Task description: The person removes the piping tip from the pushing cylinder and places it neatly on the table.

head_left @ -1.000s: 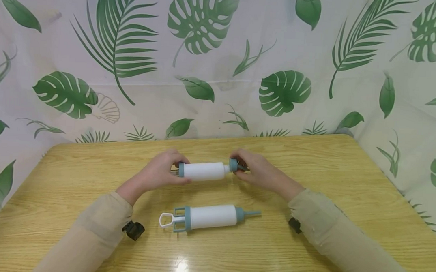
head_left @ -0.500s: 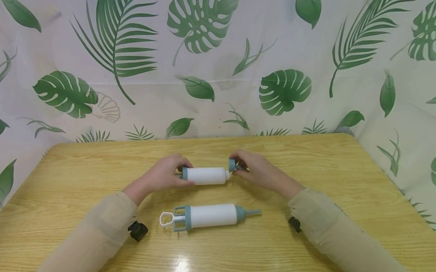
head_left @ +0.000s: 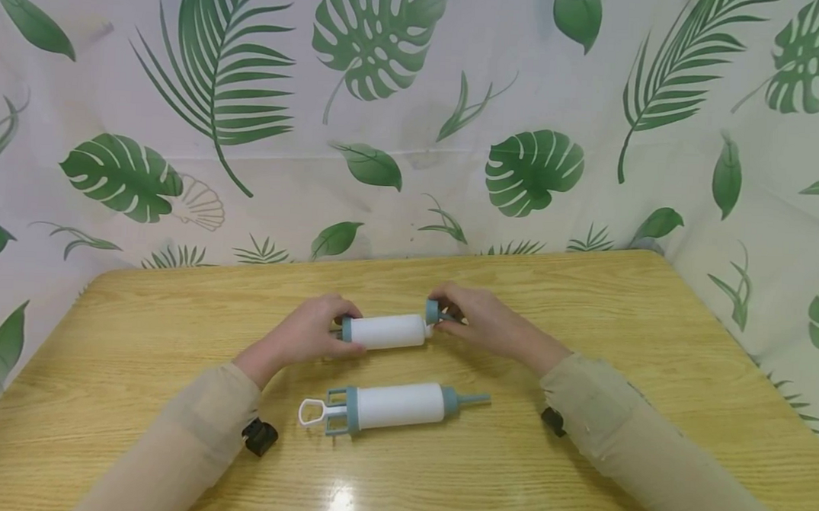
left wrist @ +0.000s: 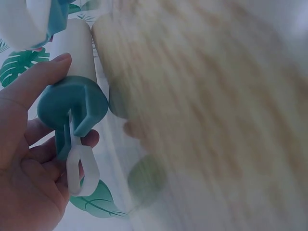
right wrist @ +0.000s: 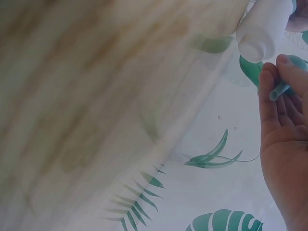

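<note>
My left hand (head_left: 312,327) grips a syringe-like plunger tube at its teal collar (left wrist: 72,101); its white barrel (head_left: 388,332) points right. A white loop handle (left wrist: 83,171) sticks out behind the collar in the left wrist view. My right hand (head_left: 478,317) pinches a teal nozzle cap (head_left: 432,311) by its thin spout, just above and beside the barrel's end. The right wrist view shows the bare white neck (right wrist: 252,48) of the barrel, with the cap apart from it. Part of the cap is hidden by my right fingers.
A second plunger tube (head_left: 401,405) lies nearer on the wooden table (head_left: 543,490), its teal spout on and pointing right, its loop handle to the left. A leaf-patterned cloth (head_left: 413,172) rises behind the table's far edge.
The barrel in my left hand has shifted right and slightly nearer. The cap in my right hand has moved a little left, from in line with the neck to above it.
</note>
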Motion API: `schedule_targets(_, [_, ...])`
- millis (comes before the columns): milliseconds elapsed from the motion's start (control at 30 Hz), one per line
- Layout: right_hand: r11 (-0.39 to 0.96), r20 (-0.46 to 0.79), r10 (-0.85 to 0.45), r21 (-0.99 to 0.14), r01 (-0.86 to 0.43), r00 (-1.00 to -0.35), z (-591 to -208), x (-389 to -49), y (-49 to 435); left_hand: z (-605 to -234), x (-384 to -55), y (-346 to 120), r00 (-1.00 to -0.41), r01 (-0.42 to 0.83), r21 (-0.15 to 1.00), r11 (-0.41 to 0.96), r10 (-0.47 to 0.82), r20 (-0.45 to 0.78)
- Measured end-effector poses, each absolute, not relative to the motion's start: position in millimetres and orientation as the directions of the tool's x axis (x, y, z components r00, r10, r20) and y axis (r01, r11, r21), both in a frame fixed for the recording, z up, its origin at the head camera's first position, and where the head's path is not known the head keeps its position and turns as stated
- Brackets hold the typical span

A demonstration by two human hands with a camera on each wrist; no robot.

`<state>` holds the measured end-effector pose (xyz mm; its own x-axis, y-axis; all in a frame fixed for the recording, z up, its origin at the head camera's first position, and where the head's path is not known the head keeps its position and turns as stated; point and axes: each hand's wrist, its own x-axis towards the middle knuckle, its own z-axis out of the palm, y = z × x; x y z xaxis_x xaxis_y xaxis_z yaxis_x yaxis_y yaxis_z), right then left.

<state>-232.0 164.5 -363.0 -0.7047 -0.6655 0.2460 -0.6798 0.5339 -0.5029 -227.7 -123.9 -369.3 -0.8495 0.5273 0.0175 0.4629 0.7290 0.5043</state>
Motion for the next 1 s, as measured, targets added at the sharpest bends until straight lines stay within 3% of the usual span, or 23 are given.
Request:
schedule_targets(467, [0.543, 0.246, -0.686, -0.453, -0.707, -0.684, -361, -231, 161, -361, -222, -120, -0.849, 0.493, 0.544, 0.679, 0.512, 0.130])
schedule_targets(667, [0.491, 0.250, -0.731, -0.454, -0.744, -0.635, -355, -226, 150, -349, -212, -105, -0.813, 0.568, 0.527, 0.632, 0.530, 0.241])
schedule_targets(1000, [0.474, 0.231, -0.739, -0.491, -0.731, -0.633, -344, -214, 142, -340, -200, -88, -0.716, 0.687, 0.520, 0.508, 0.595, 0.366])
